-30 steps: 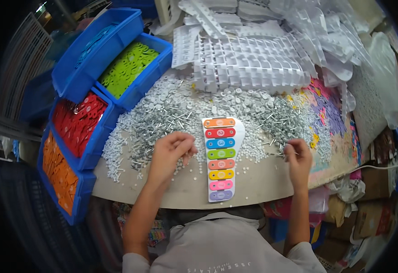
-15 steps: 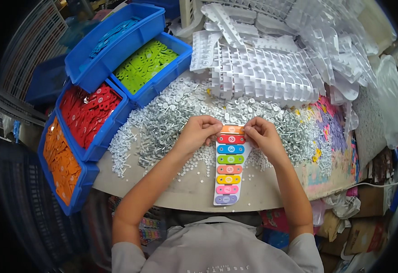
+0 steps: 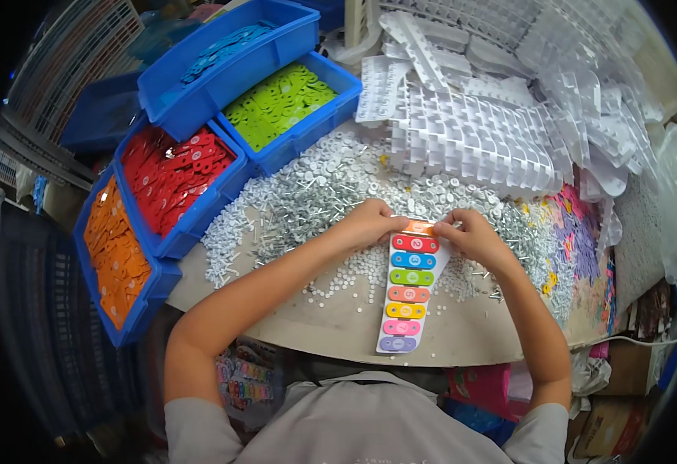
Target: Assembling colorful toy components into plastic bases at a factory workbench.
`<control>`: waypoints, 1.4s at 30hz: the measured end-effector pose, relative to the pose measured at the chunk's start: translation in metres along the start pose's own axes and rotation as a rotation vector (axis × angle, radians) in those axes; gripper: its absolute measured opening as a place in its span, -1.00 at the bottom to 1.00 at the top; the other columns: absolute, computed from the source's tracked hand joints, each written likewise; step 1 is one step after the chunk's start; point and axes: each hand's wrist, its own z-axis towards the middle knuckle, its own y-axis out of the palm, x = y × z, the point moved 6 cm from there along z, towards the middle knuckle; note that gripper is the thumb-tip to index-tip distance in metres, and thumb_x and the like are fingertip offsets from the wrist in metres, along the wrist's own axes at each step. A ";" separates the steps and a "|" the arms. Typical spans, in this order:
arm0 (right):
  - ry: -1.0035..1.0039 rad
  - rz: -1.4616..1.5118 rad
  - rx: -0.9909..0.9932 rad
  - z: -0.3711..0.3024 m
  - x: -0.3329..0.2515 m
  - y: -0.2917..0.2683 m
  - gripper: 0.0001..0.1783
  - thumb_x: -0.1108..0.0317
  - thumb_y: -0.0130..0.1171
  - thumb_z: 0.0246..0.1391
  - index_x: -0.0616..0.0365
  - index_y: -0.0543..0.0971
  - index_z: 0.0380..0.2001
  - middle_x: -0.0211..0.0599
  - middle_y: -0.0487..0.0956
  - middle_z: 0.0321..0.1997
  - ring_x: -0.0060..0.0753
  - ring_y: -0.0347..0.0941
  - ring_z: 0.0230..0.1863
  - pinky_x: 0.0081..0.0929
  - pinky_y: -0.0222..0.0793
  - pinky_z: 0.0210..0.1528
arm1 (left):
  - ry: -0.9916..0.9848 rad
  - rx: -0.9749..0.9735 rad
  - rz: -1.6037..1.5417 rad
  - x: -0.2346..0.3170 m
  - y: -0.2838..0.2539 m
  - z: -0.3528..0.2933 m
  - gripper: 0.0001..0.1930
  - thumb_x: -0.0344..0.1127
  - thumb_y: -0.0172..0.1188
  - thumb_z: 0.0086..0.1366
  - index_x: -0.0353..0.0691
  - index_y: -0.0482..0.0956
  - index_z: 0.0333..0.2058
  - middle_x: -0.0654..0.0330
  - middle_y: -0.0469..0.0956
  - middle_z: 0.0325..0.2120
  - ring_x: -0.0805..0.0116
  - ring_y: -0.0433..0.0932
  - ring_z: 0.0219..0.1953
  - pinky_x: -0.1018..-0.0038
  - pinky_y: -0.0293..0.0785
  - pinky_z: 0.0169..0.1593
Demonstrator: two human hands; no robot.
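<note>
A toy xylophone (image 3: 409,298) lies lengthwise toward me, with a white base and a row of coloured metal bars. At its far end is an orange bar (image 3: 419,227), partly covered by my fingers. My left hand (image 3: 375,223) is closed at that bar's left end, thumb on top. At the right end, my right hand (image 3: 468,234) pinches the bar and the base edge. Just beyond both hands spreads a heap of silvery pins (image 3: 315,197) mixed with white round caps (image 3: 431,189).
Blue bins at the left hold orange bars (image 3: 110,255), red bars (image 3: 172,174), green bars (image 3: 276,104) and blue bars (image 3: 226,50). White plastic xylophone bases (image 3: 470,135) are stacked at the back. Purple bars (image 3: 574,232) lie at the right. The table's rounded edge (image 3: 338,352) is close to my body.
The whole view has shifted, so table, bins and xylophone appear farther right. My left forearm lies flatter, with its elbow farther out. Both hands stay at the orange bar.
</note>
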 end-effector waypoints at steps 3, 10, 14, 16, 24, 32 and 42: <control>0.040 0.034 -0.066 0.004 0.001 0.003 -0.64 0.11 0.30 0.15 0.25 0.58 -0.33 -0.28 0.59 -0.51 -0.57 0.46 -0.55 -0.53 0.33 -0.55 | 0.042 0.033 -0.036 -0.010 0.000 0.011 -0.71 -0.19 0.38 0.25 -0.21 0.46 -0.38 0.32 0.44 -0.66 0.59 0.33 -0.70 0.60 0.12 -0.69; -0.003 -0.090 -0.072 0.007 -0.002 0.003 -0.65 0.14 0.33 0.15 0.24 0.55 -0.42 -0.36 0.55 -0.53 -0.59 0.42 -0.56 -0.52 0.31 -0.55 | 0.176 0.119 0.027 -0.024 0.003 0.023 -0.74 -0.25 0.36 0.24 -0.25 0.46 -0.36 0.29 0.48 -0.57 0.56 0.41 -0.56 0.56 0.29 -0.53; -0.126 -0.123 0.008 0.000 -0.009 0.004 -0.73 0.23 0.29 0.20 0.25 0.54 -0.35 -0.40 0.51 -0.60 -0.63 0.38 -0.60 -0.58 0.24 -0.60 | 0.286 0.191 0.080 -0.026 -0.001 0.014 -0.72 -0.22 0.36 0.25 -0.30 0.50 -0.32 0.29 0.51 -0.53 0.54 0.45 -0.51 0.54 0.35 -0.46; -0.217 -0.134 0.167 -0.010 -0.001 0.002 -0.78 0.28 0.25 0.21 0.24 0.55 -0.27 -0.41 0.44 -0.69 -0.61 0.33 -0.62 -0.54 0.19 -0.59 | 0.361 0.253 0.223 -0.019 -0.002 0.000 -0.68 -0.18 0.33 0.29 -0.34 0.53 -0.22 0.24 0.53 -0.57 0.49 0.46 -0.52 0.49 0.38 -0.43; -0.105 -0.479 1.155 -0.154 0.094 -0.108 -0.80 0.32 0.04 0.36 0.25 0.52 -0.16 -0.10 0.56 -0.22 -0.17 0.50 -0.20 -0.30 0.39 -0.13 | 0.750 0.902 0.534 0.004 -0.104 -0.146 -0.88 -0.39 0.23 0.31 -0.30 0.63 -0.24 0.11 0.62 -0.39 0.28 0.59 -0.41 0.43 0.47 -0.31; 0.029 -0.689 1.026 -0.181 0.207 -0.115 -0.81 0.40 0.04 0.31 0.26 0.50 -0.11 -0.05 0.49 -0.12 0.02 0.41 -0.04 -0.21 0.31 0.05 | 0.493 1.026 0.849 -0.048 -0.156 -0.171 -0.89 -0.40 0.27 0.26 -0.24 0.66 -0.25 0.13 0.60 -0.37 0.17 0.58 -0.41 0.36 0.47 -0.32; -0.021 -0.484 1.070 -0.193 0.205 -0.105 -0.86 0.42 0.12 0.28 0.30 0.53 -0.23 -0.09 0.53 -0.25 -0.11 0.46 -0.21 -0.28 0.37 -0.10 | 0.643 1.125 0.861 -0.045 -0.146 -0.178 -0.97 -0.52 0.20 0.24 -0.31 0.56 -0.33 0.13 0.60 -0.38 0.26 0.59 -0.34 0.38 0.49 -0.23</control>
